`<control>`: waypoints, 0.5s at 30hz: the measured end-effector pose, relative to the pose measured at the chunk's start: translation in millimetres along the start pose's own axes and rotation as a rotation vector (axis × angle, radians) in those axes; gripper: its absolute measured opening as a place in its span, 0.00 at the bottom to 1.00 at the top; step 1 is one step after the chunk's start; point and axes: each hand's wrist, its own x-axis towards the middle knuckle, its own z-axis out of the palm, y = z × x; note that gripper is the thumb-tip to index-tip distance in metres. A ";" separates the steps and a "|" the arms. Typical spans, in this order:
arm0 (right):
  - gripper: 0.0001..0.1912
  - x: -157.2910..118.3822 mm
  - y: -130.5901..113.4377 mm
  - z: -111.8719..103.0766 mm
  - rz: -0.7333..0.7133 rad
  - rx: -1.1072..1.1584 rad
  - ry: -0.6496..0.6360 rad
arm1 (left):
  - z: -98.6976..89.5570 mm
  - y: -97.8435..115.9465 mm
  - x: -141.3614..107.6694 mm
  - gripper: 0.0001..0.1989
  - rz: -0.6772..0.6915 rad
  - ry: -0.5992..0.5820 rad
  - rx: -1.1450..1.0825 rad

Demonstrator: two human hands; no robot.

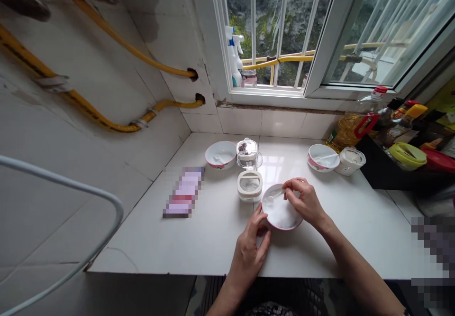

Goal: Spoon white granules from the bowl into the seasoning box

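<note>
A bowl with a pink rim stands on the white tiled counter and holds fine white grains. Around its lower left side, the fingers of my left hand are curled against the rim. Over the far right edge, my right hand pinches the handle of a small white spoon, whose scoop end is down among the grains. Just left of the bowl is a clear jar with a cream rim and pale contents. Behind that jar stands a second clear jar, with its lid hard to make out.
A floral bowl with a spoon sits at the back left. Another bowl with a spoon is beside a lidded white container at right. An oil bottle and seasonings crowd the right corner. A blurred flat item lies left.
</note>
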 end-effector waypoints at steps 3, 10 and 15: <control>0.09 1.1 0.0 -5.8 0.121 0.072 -0.009 | -0.4 1.0 0.6 0.18 -0.008 -0.008 0.011; 0.09 1.5 4.2 -4.4 -0.001 -0.053 0.065 | -0.7 0.1 0.3 0.17 -0.001 -0.016 0.019; 0.09 -1.5 1.0 3.1 0.007 0.002 -0.014 | -0.3 -0.9 0.0 0.18 0.008 -0.008 0.016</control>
